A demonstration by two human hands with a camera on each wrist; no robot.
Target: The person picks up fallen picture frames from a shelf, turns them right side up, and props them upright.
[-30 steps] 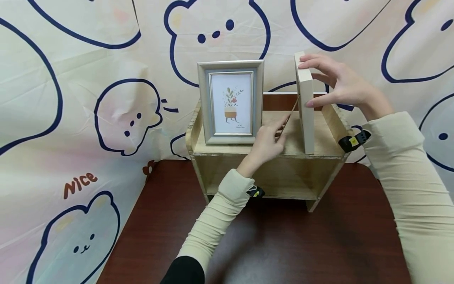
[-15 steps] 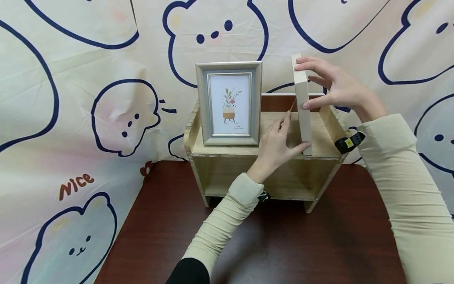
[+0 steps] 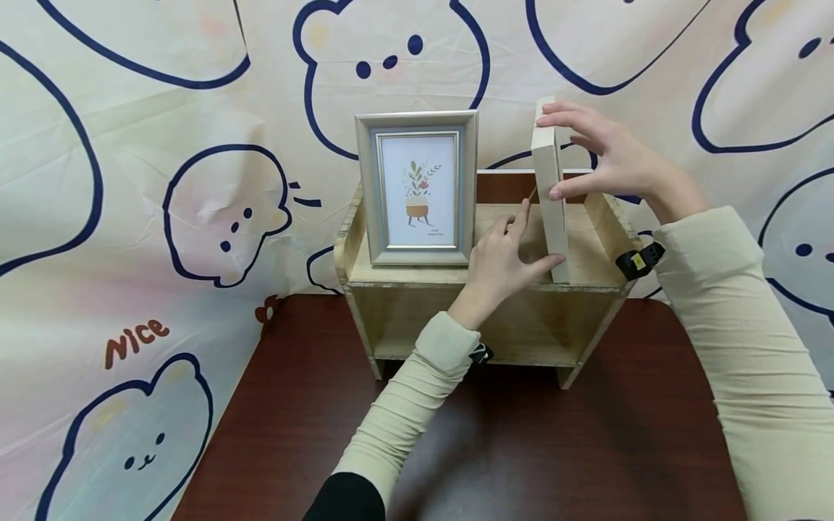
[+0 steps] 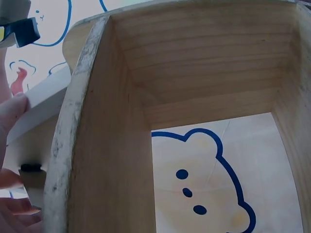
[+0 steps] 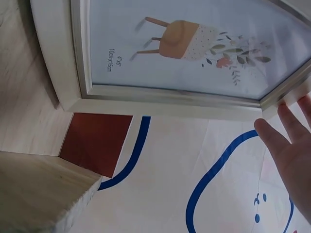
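Note:
A photo frame stands nearly edge-on at the right of the wooden shelf's top, its picture facing right. Near its upper corner, my right hand pinches the pale edge between fingers on top and thumb lower down. My left hand is spread at the frame's back. Its thumb touches the near edge while the index finger reaches the thin support leg. The left wrist view shows the leg angled out from the backing under a black hinge. In the right wrist view, the picture shows a plant in a legged pot.
Another photo frame stands upright at the left of the wooden shelf, facing forward. The shelf has an open lower compartment and stands on a dark brown table against a cartoon-printed cloth.
My left hand has shifted from gripping around the support leg to spread fingers, with its thumb now against the frame's near edge. My right hand keeps its hold; the frame moves slightly left in view.

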